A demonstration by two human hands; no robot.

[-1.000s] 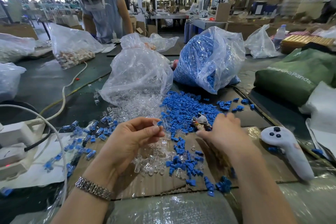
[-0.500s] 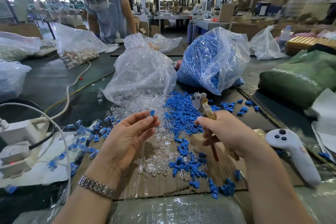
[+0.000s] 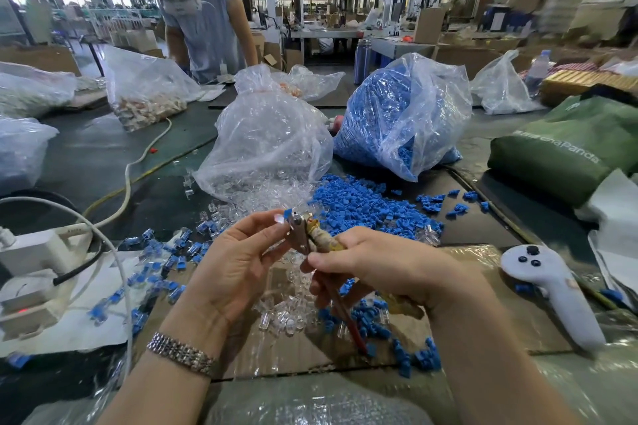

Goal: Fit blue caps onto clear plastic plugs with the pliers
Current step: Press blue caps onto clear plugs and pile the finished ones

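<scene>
Right now my left hand (image 3: 238, 262) pinches a plug (image 3: 278, 218) with a blue cap (image 3: 288, 212) on its top, held up at my fingertips, while my right hand (image 3: 373, 266) grips the handles of the pliers (image 3: 303, 235), whose nose meets the cap just beside my left fingers. I judge this the pressing step: next comes a steady squeeze, with the plug kept straight so the cap seats. Loose caps (image 3: 359, 203) lie beyond my hands, loose plugs (image 3: 283, 317) beneath them.

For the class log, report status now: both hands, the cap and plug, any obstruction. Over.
Left hand pinches clear plug with blue cap. Right hand grips pliers, nose at the plug. Nothing in between.
</scene>
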